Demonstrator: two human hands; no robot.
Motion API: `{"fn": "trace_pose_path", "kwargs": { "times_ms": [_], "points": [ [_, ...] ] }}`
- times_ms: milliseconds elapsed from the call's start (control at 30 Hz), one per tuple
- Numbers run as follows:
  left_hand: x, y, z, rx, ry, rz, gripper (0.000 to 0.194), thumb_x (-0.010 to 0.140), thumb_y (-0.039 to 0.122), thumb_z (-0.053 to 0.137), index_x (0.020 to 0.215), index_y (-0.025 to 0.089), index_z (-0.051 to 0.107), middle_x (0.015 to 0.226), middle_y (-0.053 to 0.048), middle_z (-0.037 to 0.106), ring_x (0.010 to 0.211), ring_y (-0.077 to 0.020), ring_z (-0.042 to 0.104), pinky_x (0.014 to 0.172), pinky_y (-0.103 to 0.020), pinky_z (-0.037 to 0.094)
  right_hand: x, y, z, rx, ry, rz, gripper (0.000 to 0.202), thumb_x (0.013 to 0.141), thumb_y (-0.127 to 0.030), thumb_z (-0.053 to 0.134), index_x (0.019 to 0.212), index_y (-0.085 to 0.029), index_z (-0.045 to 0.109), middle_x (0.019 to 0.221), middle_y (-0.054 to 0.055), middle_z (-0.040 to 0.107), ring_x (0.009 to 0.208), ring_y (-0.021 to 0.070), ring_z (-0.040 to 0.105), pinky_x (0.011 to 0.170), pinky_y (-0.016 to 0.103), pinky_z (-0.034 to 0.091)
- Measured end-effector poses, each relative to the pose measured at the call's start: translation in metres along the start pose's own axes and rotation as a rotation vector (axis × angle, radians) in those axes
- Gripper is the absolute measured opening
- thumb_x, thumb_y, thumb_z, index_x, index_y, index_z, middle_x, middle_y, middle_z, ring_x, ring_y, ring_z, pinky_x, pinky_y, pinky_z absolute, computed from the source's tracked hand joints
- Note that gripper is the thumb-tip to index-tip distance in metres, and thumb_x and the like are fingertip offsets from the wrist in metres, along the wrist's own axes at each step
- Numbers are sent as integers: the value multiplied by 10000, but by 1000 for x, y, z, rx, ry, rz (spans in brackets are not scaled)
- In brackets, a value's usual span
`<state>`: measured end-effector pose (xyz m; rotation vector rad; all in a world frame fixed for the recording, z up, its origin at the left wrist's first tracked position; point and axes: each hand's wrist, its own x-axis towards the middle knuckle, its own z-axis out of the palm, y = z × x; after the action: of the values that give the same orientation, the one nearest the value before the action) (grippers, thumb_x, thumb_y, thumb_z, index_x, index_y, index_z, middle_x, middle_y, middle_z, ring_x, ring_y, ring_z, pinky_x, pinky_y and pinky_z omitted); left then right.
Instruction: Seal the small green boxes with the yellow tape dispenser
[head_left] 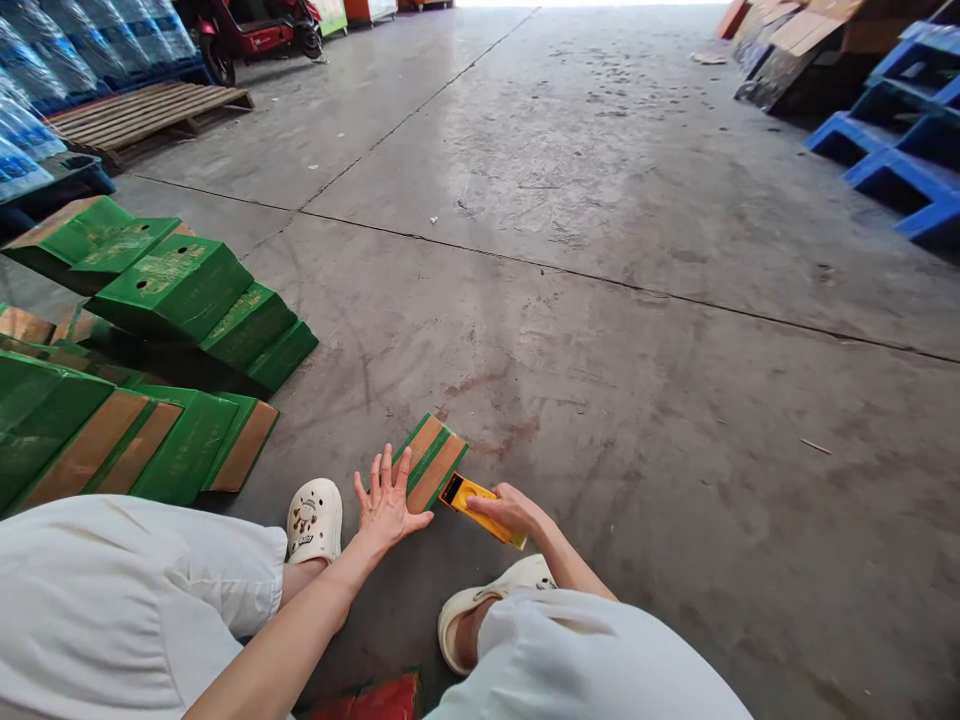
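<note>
A small green-and-brown cardboard box is on the concrete floor between my feet. My left hand is spread over its left side, fingers apart and palm down. Gripped in my right hand is a yellow handheld tool with a black front end. That end is at the box's lower right corner; whether it touches the cardboard I cannot tell. The tool's exact kind does not show.
Stacked green cartons stand at the left, close to my shoe. Something red lies behind my feet. Farther off are a wooden pallet, wrapped water bottles, a red scooter and blue pallets.
</note>
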<state>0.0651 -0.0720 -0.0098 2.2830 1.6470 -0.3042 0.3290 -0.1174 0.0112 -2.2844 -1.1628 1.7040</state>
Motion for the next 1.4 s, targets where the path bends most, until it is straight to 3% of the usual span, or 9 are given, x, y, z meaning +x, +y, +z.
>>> {"fn": "trace_pose_path", "kwargs": {
  "times_ms": [133, 300, 433, 567, 733, 867, 967, 1067, 1400],
  "points": [
    [-1, 19, -2, 18, -10, -46, 1368, 666, 522, 885, 1732, 200, 91, 1781, -233, 58, 1589, -471, 188, 1214, -706, 239, -1, -5, 3, -10, 4, 5, 560, 771, -568, 837, 496, -211, 505, 532, 16, 498, 583, 167, 493, 529, 304, 300],
    [14, 22, -18, -80, -54, -104, 1284, 656, 348, 836, 1728, 243, 136, 1696, -251, 267, 1477, -479, 372, 1130, -659, 362, -11, -9, 4, -9, 10, -10, 537, 816, -576, 800, 538, -209, 523, 584, 33, 566, 614, 182, 555, 532, 286, 331],
    [45, -5, -34, -303, -203, -212, 1294, 620, 448, 838, 1715, 307, 162, 1669, -220, 303, 1470, -481, 403, 1109, -646, 405, -16, -27, -22, 12, -38, -8, 528, 860, -664, 726, 655, -186, 632, 653, 45, 661, 619, 182, 624, 502, 252, 370],
    [64, -42, -30, -555, -308, -165, 1285, 608, 450, 852, 1707, 293, 206, 1621, -170, 405, 1482, -408, 453, 1181, -516, 407, -16, -65, -58, -73, -134, 15, 594, 746, -744, 805, 675, -169, 672, 667, 55, 700, 611, 183, 655, 506, 239, 413],
    [66, -92, -7, -816, -285, -88, 1058, 766, 372, 739, 1697, 191, 270, 1609, -136, 511, 1452, -277, 536, 1188, -349, 436, -7, -108, -44, -120, -170, -10, 562, 709, -688, 864, 645, -159, 687, 627, 67, 691, 622, 207, 665, 534, 255, 441],
    [65, -104, -6, -658, -119, -45, 1017, 808, 295, 648, 1715, 170, 205, 1713, -147, 379, 1576, -273, 385, 1274, -409, 336, 5, -129, -13, -167, -62, -99, 542, 777, -681, 808, 647, -173, 674, 656, 38, 672, 663, 193, 656, 539, 247, 404],
    [59, -88, -7, -381, -43, 12, 1169, 766, 353, 718, 1733, 215, 76, 1796, -133, 142, 1660, -334, 132, 1308, -563, 213, 11, -136, -6, -149, -110, -96, 566, 819, -716, 750, 682, -170, 684, 656, 37, 677, 675, 180, 659, 536, 225, 397],
    [47, -66, -3, -176, -97, 83, 1370, 671, 507, 826, 1732, 222, 7, 1802, -142, 11, 1660, -394, -33, 1286, -685, 91, 14, -135, -6, -89, -168, -85, 587, 825, -741, 727, 708, -167, 696, 667, 47, 689, 655, 177, 655, 537, 224, 403],
    [43, -56, -4, -45, -126, 97, 1340, 649, 458, 831, 1729, 295, 54, 1807, -92, -31, 1651, -409, -101, 1229, -719, 150, -7, -79, -8, 12, -214, -82, 634, 801, -804, 690, 743, -173, 652, 681, 45, 680, 607, 170, 630, 515, 234, 383]
  ]
}}
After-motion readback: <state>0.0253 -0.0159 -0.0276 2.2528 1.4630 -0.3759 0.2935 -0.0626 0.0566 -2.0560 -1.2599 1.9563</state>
